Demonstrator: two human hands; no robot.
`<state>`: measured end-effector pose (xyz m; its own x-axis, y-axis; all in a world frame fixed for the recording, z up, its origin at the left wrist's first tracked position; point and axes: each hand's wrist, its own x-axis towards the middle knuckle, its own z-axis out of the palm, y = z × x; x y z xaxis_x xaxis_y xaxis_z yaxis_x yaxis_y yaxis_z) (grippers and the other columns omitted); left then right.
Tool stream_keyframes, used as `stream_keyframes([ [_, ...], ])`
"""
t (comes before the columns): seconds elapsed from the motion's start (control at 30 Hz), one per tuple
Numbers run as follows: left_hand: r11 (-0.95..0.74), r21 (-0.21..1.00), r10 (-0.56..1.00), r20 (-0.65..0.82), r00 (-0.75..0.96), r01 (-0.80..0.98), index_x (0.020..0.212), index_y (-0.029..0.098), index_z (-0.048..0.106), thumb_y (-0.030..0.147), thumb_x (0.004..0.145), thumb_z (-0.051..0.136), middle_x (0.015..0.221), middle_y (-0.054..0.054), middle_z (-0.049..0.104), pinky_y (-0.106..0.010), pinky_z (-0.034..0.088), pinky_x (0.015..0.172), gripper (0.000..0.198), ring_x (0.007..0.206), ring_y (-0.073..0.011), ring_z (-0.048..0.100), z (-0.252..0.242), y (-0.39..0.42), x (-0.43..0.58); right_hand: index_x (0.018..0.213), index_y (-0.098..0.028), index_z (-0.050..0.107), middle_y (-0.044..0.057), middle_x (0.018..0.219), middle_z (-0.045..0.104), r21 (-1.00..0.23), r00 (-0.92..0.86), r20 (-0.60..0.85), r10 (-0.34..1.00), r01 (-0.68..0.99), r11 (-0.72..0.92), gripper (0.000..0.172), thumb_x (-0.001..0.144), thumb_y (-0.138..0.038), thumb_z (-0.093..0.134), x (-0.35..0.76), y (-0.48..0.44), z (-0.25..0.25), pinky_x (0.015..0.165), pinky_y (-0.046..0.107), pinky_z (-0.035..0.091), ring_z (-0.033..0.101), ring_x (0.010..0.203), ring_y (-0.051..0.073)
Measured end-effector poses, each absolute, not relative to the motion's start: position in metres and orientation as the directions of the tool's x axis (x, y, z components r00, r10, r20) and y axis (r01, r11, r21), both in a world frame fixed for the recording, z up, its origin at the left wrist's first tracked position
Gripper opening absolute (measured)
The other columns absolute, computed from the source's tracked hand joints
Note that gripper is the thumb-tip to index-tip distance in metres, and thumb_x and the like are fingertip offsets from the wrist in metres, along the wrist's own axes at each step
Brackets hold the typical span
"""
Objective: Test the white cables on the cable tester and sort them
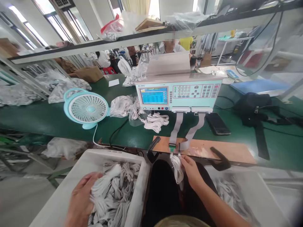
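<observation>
My right hand (189, 168) pinches one end of a bundled white cable (177, 170) beside the connectors at the bench edge. That bundle hangs from the small green board (172, 148) and the connector next to it, at the ends of two grey ribbon cables (175, 129). The ribbons run down from a tester (177, 94) with a lit blue screen. On the left, my left hand (81, 198) is closed around a white cable bundle (104, 186) in the white bin (87, 157); its outline is slightly blurred and some fingers are hidden.
Several cable bundles (156, 122) lie before the tester, near a light-blue fan (87, 108). Black clamps (153, 146) hold a wooden board (201, 146) at the bench edge. A phone (217, 123) and black bag (252, 108) lie right. A second bin (258, 192) holds cables. A shelf (132, 38) spans above.
</observation>
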<state>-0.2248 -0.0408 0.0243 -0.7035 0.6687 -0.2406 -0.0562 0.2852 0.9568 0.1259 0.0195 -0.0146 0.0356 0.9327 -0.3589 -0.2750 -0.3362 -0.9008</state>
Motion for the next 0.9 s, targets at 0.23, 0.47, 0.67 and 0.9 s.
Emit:
stream_keyframes([
  [0.23,0.415,0.910,0.909,-0.415,-0.032,-0.010,0.083,0.011,0.064,0.041,0.063,0.067,0.062,-0.003,0.059,-0.020,0.037,0.051,0.037,0.055,-0.0108,0.049,0.001,0.010,-0.065,0.067,-0.013,0.051,-0.001,0.056,0.043,-0.915,0.083,-0.328,0.941,-0.277,-0.294,0.040,0.062,-0.050,0.066,0.121,0.019,-0.012,0.052,0.021,0.025,0.031,0.053,0.008],
  [0.47,0.437,0.871,0.898,-0.405,0.174,-0.225,0.065,0.008,0.058,0.042,0.062,0.067,0.056,-0.001,0.051,-0.020,0.034,0.051,0.035,0.052,-0.0089,0.044,-0.024,0.050,0.000,0.063,-0.014,0.047,-0.002,0.055,0.041,-0.922,0.121,-0.326,0.937,-0.258,-0.288,0.037,0.061,-0.048,0.062,0.120,0.021,-0.006,0.051,0.021,0.025,0.031,0.052,0.008],
  [0.67,0.449,0.865,0.892,-0.422,0.160,-0.225,0.061,0.009,0.054,0.042,0.062,0.068,0.055,0.001,0.045,-0.018,0.031,0.049,0.036,0.051,-0.0068,0.039,-0.024,0.024,0.009,0.062,-0.015,0.040,-0.002,0.059,0.037,-0.933,0.091,-0.314,0.945,-0.215,-0.289,0.036,0.066,-0.046,0.057,0.116,0.001,-0.012,0.053,0.021,0.027,0.031,0.056,0.009],
  [0.9,0.496,0.832,0.867,-0.457,0.198,-0.249,0.076,0.012,0.057,0.039,0.068,0.065,0.062,-0.001,0.052,-0.020,0.034,0.051,0.029,0.053,-0.0084,0.043,-0.030,-0.014,0.005,0.061,-0.015,0.044,0.001,0.058,0.040,-0.892,0.042,-0.325,0.945,0.320,-0.321,0.028,0.073,-0.040,0.050,0.236,-0.044,-0.002,0.054,0.023,0.027,0.036,0.058,0.012],
])
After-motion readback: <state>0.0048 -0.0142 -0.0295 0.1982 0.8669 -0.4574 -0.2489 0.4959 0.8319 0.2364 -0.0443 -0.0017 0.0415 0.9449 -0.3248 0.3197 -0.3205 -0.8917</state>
